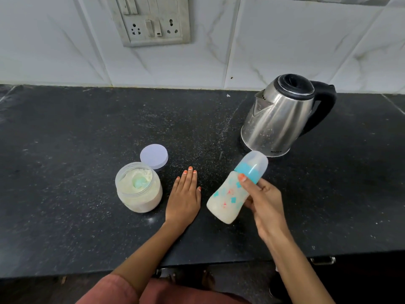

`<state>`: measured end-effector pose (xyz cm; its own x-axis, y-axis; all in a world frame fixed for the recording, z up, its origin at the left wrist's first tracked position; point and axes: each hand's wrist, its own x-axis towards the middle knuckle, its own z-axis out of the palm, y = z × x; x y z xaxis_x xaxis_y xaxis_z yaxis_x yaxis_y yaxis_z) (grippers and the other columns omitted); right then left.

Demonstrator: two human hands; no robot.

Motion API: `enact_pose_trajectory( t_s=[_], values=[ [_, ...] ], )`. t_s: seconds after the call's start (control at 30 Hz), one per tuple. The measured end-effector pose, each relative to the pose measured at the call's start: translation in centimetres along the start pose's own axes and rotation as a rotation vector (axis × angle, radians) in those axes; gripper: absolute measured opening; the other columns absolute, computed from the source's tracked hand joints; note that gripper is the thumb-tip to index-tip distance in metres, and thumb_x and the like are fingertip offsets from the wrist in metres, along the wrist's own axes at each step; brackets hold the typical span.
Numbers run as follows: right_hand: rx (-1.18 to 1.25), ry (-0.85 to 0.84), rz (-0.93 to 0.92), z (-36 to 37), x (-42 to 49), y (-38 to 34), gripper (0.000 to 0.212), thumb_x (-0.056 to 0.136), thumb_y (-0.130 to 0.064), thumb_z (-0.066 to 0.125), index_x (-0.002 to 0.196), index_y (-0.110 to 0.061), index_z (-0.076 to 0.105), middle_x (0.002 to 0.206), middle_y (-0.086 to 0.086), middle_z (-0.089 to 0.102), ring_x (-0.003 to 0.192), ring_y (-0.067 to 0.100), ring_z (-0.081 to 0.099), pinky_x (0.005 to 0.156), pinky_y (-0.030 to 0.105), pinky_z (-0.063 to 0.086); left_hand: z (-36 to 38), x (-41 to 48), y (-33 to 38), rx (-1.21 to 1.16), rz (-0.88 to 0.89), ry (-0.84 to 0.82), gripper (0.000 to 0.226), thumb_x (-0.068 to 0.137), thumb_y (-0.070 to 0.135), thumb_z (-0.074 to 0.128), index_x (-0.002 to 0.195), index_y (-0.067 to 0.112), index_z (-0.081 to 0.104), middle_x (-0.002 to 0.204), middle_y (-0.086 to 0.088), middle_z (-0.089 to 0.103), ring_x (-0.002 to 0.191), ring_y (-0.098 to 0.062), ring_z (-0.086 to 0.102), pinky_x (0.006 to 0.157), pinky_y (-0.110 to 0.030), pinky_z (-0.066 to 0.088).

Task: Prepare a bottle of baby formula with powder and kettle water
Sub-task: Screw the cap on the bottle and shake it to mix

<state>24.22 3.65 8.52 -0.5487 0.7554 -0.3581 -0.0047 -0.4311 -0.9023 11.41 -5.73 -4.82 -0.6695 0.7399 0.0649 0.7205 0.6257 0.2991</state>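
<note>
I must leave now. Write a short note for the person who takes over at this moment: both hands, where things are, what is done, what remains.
Right hand holds the capped baby bottle tilted above the counter; it looks milky, so powder and water seem in.
Left hand rests flat, empty.
Powder jar is open, scoop inside; its lid lies just behind.
Kettle stands back right.
Left: finish mixing, close the jar.

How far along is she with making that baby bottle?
Nearly done. The patterned clear baby bottle already holds milky liquid, capped with its teal collar. The right hand holds it tilted, perhaps mixing; the left hand lies flat on the counter. The open plastic powder jar awaits its round white lid.
</note>
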Motion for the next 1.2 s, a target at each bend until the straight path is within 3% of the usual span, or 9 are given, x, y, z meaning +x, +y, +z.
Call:
enact_pose_trajectory(
  t_s=[0.17, 0.33, 0.43, 0.53, 0.63, 0.73, 0.9, 1.07, 1.2],
  values=[
    [0.314, 0.194, -0.06, -0.6, 1.4, -1.8, 0.007, 0.085, -0.019, 0.061, 0.089, -0.016, 0.065, 0.084, -0.004, 0.073, 0.074, 0.005, 0.07, 0.06, 0.02, 0.057, -0.2, 0.0, 0.0, 0.009, 0.003, 0.015, 0.069, 0.086, 0.038, -0.002, 0.144, 0.006, 0.02, 0.153, -0.008, 0.016, 0.142, -0.021, 0.015, 0.112, -0.032, 0.005],
    [0.01, 0.0, 0.026, 0.1, -0.3, 0.0, 0.006, 0.081, -0.012, 0.063, 0.084, -0.015, 0.067, 0.074, -0.006, 0.074, 0.072, 0.004, 0.069, 0.061, 0.02, 0.057, -0.4, 0.0, 0.1, 0.023, -0.017, -0.005, 0.059, 0.09, 0.032, 0.015, 0.136, 0.002, 0.038, 0.144, -0.014, 0.037, 0.133, -0.027, 0.037, 0.108, -0.038, 0.022],
    [0.189, 0.106, -0.019, -0.4, 0.8, -1.0, 0.005, 0.083, -0.015, 0.062, 0.086, -0.014, 0.066, 0.077, -0.005, 0.074, 0.071, 0.005, 0.069, 0.059, 0.02, 0.057, -0.5, -0.1, 0.1, 0.031, -0.018, 0.031, 0.052, 0.09, 0.027, 0.026, 0.128, 0.0, 0.049, 0.135, -0.016, 0.05, 0.123, -0.028, 0.05, 0.1, -0.042, 0.036],
    [0.405, 0.2, -0.036, -0.1, 1.7, -1.3, 0.014, 0.086, -0.02, 0.06, 0.097, -0.011, 0.064, 0.086, -0.001, 0.073, 0.073, 0.005, 0.07, 0.057, 0.02, 0.055, -0.7, -0.1, 0.3, 0.024, -0.02, 0.04, 0.051, 0.09, 0.027, 0.027, 0.127, 0.0, 0.05, 0.134, -0.015, 0.051, 0.123, -0.028, 0.05, 0.1, -0.042, 0.037],
    [0.172, 0.013, 0.06, 0.9, 0.2, 0.2, 0.007, 0.085, -0.013, 0.06, 0.087, -0.01, 0.066, 0.072, -0.003, 0.074, 0.066, 0.005, 0.069, 0.058, 0.02, 0.057, -0.6, 0.0, 0.1, 0.046, -0.004, 0.002, 0.051, 0.088, 0.026, 0.029, 0.124, -0.001, 0.053, 0.13, -0.016, 0.054, 0.118, -0.028, 0.054, 0.095, -0.043, 0.043],
    [0.056, -0.035, 0.056, 0.9, -0.2, 0.5, 0.007, 0.082, -0.009, 0.061, 0.085, -0.011, 0.067, 0.072, -0.003, 0.074, 0.067, 0.006, 0.069, 0.061, 0.02, 0.057, -0.5, 0.1, 0.0, 0.054, -0.009, 0.005, 0.052, 0.088, 0.027, 0.028, 0.125, -0.001, 0.052, 0.131, -0.016, 0.053, 0.119, -0.028, 0.053, 0.096, -0.042, 0.041],
    [0.419, 0.161, 0.013, -0.2, 1.2, -0.8, 0.013, 0.088, -0.022, 0.057, 0.095, -0.013, 0.063, 0.084, -0.003, 0.074, 0.075, 0.005, 0.07, 0.058, 0.02, 0.056, -0.7, -0.1, 0.2, 0.017, -0.015, 0.004, 0.056, 0.092, 0.03, 0.019, 0.134, 0.002, 0.042, 0.142, -0.014, 0.041, 0.131, -0.027, 0.04, 0.106, -0.039, 0.028],
    [0.052, -0.027, 0.086, -0.3, -0.3, 0.2, 0.007, 0.081, -0.012, 0.061, 0.086, -0.012, 0.067, 0.073, -0.003, 0.075, 0.068, 0.005, 0.07, 0.059, 0.019, 0.057, -0.5, -0.1, 0.1, 0.023, -0.022, -0.007, 0.053, 0.09, 0.028, 0.026, 0.129, 0.001, 0.049, 0.136, -0.015, 0.049, 0.124, -0.028, 0.048, 0.1, -0.043, 0.037],
    [0.337, 0.162, -0.026, -1.3, 1.2, -1.7, 0.01, 0.085, -0.019, 0.059, 0.09, -0.013, 0.065, 0.074, -0.005, 0.074, 0.071, 0.005, 0.069, 0.057, 0.019, 0.056, -0.5, -0.2, 0.1, 0.025, -0.013, 0.002, 0.057, 0.092, 0.031, 0.016, 0.136, 0.002, 0.038, 0.144, -0.013, 0.038, 0.133, -0.026, 0.036, 0.108, -0.039, 0.024]
  ],
)
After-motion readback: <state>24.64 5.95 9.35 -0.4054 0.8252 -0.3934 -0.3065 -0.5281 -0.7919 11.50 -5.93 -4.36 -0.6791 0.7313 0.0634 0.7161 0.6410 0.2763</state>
